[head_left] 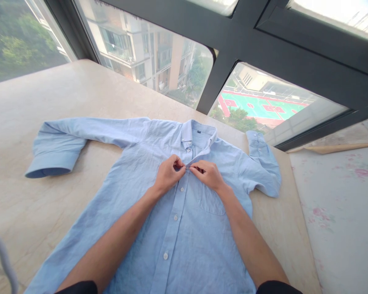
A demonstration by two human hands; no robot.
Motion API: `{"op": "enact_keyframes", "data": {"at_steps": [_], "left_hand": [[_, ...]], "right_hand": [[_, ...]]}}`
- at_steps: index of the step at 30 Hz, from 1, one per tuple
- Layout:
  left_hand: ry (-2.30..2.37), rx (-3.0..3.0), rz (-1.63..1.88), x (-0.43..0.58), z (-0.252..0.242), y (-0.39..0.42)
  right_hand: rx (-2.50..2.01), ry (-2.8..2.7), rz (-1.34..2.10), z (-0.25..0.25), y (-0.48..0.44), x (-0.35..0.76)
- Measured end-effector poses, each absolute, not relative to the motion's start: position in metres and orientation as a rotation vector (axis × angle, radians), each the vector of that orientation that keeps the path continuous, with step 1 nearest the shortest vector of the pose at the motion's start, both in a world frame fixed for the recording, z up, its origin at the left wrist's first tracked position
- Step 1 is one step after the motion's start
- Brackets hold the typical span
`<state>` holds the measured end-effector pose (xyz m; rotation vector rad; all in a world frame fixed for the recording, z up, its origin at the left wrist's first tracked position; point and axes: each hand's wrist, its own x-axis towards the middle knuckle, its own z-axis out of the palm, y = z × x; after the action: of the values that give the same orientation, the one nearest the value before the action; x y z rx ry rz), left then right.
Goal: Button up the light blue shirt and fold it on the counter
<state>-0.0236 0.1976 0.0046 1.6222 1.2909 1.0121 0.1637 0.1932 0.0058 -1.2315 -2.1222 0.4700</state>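
A light blue button-up shirt (131, 179) lies face up, its collar (199, 132) toward the window. Both of my hands meet at the front placket, a little below the collar. My left hand (171, 173) pinches the placket edge from the left. From the right, my right hand (207, 173) pinches the facing edge, its fingertips almost touching the left ones. The button between them is mostly hidden by my fingers. Below, a white button (176, 218) and others show along the placket. A chest pocket (213, 200) sits partly under my right forearm.
The shirt rests on a beige stone-look sill (6, 134). Dark window frames (230, 36) border its far side. At the right stands a wall with floral paper (340, 204). One sleeve (53, 151) is folded at left; a grey curved tube (3, 257) shows at lower left.
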Motion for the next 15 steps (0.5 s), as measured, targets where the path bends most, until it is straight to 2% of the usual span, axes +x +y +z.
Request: {"op": "enact_keyframes", "data": {"at_steps": [15], "left_hand": [[1.352,1.615,0.972,-0.022,0.003,0.199]], "right_hand": [[-1.62,-2.178,-0.037,0.009,0.173,0.126]]}}
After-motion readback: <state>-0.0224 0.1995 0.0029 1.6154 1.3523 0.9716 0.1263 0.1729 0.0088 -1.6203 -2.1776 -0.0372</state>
